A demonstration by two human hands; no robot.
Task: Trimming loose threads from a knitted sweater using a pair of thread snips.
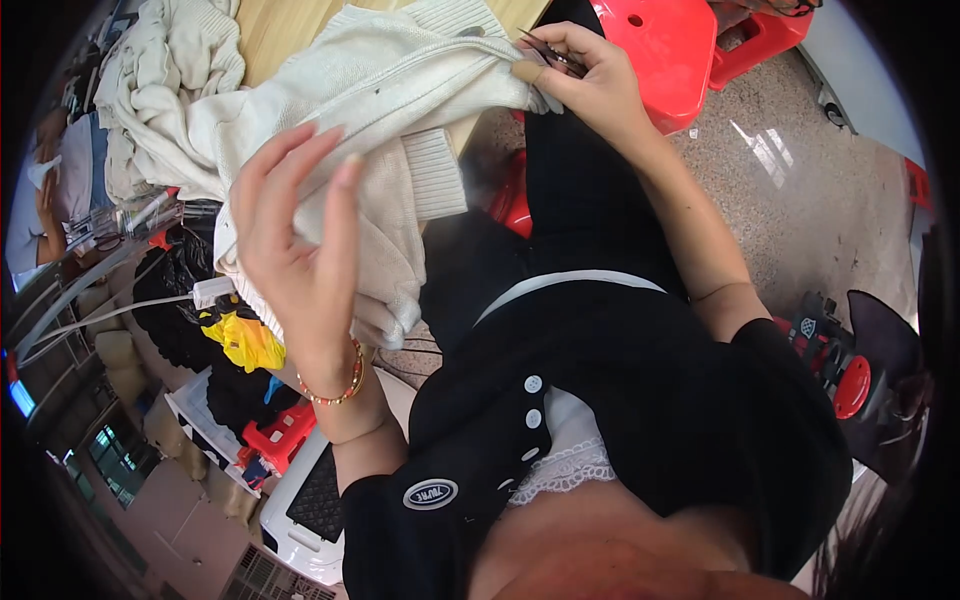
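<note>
A cream knitted sweater (380, 90) hangs off the edge of a wooden table (275, 35) toward my lap. My left hand (295, 245) is raised in front of the sweater's lower part, fingers spread, with a beaded bracelet at the wrist; it holds nothing. My right hand (590, 75) pinches the sweater's ribbed edge and grips small dark thread snips (550, 52) against the fabric.
More cream knitwear (165, 70) is piled on the table at the left. A red plastic stool (665, 50) stands on the speckled floor beyond my right hand. Bags, crates and a yellow item (245, 340) sit under the table at left. Another person is seated at the far left.
</note>
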